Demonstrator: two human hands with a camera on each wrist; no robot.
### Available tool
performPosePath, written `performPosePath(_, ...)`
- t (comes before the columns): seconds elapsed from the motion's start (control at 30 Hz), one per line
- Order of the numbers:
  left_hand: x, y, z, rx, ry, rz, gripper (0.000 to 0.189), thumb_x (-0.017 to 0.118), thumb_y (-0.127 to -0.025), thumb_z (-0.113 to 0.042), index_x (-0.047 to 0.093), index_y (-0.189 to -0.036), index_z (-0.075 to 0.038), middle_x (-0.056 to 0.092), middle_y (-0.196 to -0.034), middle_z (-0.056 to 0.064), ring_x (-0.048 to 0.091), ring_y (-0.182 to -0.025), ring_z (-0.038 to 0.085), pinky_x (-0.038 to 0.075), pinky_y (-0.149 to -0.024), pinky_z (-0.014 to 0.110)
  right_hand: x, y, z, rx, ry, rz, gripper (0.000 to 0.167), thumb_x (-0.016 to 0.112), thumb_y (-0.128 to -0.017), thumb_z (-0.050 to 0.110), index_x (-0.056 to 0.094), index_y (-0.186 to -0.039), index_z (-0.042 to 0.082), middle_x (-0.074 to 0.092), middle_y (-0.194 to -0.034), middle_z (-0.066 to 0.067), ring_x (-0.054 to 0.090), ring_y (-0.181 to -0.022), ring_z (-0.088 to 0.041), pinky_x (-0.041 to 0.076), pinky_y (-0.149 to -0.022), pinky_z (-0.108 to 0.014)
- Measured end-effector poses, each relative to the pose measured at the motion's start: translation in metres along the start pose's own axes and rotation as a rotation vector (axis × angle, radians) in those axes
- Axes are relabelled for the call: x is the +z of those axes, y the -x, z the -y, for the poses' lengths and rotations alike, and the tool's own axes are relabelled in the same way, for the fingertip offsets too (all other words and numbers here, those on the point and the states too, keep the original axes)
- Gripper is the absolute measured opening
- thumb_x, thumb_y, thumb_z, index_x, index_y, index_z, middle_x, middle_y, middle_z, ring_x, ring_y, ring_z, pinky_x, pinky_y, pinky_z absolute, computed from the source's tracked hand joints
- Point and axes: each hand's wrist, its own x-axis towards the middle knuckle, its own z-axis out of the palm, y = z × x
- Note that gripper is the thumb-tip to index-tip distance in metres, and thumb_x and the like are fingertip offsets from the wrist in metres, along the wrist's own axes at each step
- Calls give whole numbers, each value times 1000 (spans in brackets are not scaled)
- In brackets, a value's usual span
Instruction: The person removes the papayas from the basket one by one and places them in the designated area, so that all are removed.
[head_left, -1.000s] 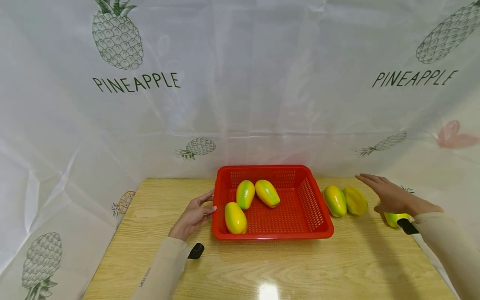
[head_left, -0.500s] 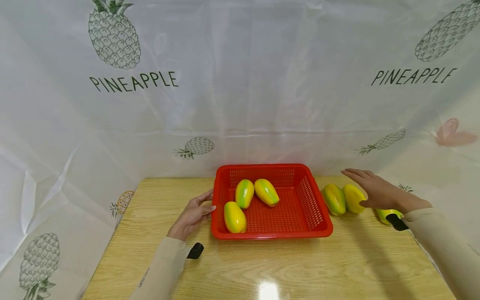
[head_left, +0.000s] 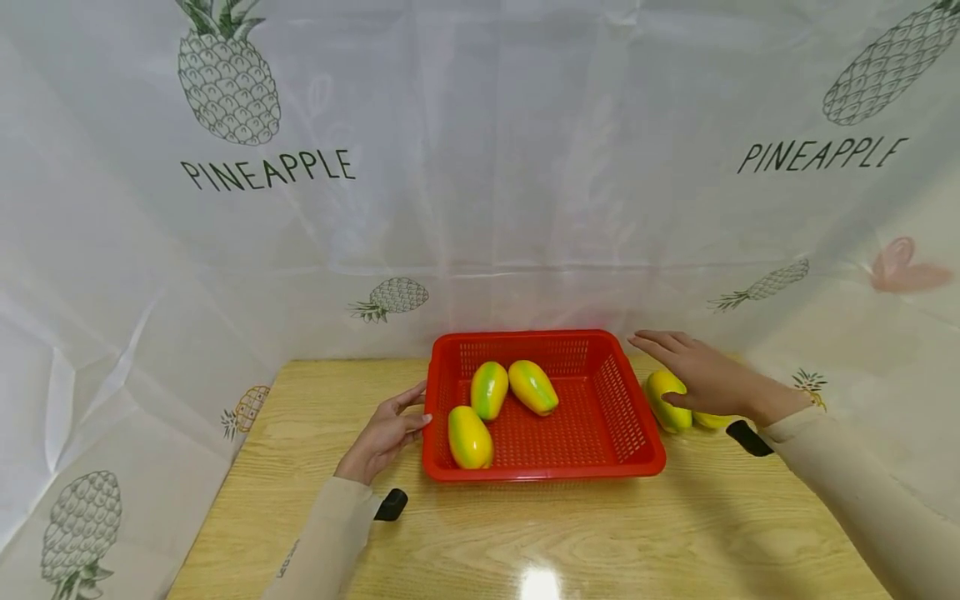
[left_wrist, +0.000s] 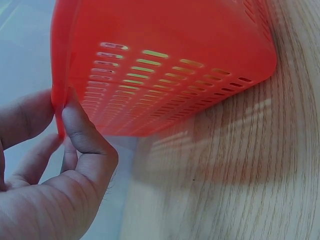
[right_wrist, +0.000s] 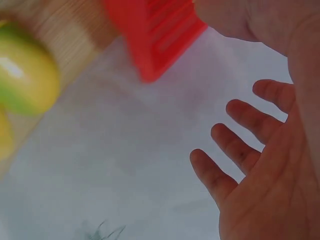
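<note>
A red perforated plastic basket (head_left: 543, 474) stands on the table with three oval yellow-green fruits in it, which look like papayas: one at front left (head_left: 471, 437) and two behind. My left hand (head_left: 384, 435) holds the basket's left rim, thumb and fingers pinching it in the left wrist view (left_wrist: 85, 165). Over the table to the right of the basket hovers my right hand (head_left: 708, 379), its fingers spread and holding nothing. Beneath it lie a papaya (head_left: 670, 418) beside the basket and another (head_left: 712, 422), mostly hidden by the hand. The right wrist view shows a papaya (right_wrist: 30, 75) apart from the fingers.
The wooden table (head_left: 480, 533) extends in front of the basket. Behind and at both sides hangs a pale sheet (head_left: 517, 208) printed with pineapples. The basket's back edge is close to the sheet.
My right hand has moved left, from beyond the loose papayas to above them near the basket. The rightmost papaya is now hidden from the head view. The left hand and basket stay put.
</note>
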Motion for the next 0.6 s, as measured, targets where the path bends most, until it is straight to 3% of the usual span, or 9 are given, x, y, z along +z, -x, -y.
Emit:
performPosePath(0.33,-1,2,-1,3,-5,5,67,59,-102,8,41,-164,-10,40,-150,20,58,-86,13,54,-75,21,17,-57,32,-32,4,126,93,90,-84,11,39,-160,-1,42,-161,-23,42,-143,-48,42,-113,-64)
performPosePath(0.5,0,1,-1,1,7,-5,67,58,-102,9,41,-164,-9,42,-147,20,57,-84,13,54,-73,20,30,-80,43,-38,8,197,96,91,-85,19,36,-162,0,39,-164,-21,40,-145,-45,47,-110,-59)
performPosePath(0.6,0,1,0,9,17,-6,66,57,-101,10,42,-163,-8,44,-145,20,57,-83,13,54,-72,21,40,-93,47,-34,-19,231,97,90,-85,19,35,-162,0,36,-166,-22,39,-147,-46,44,-112,-61)
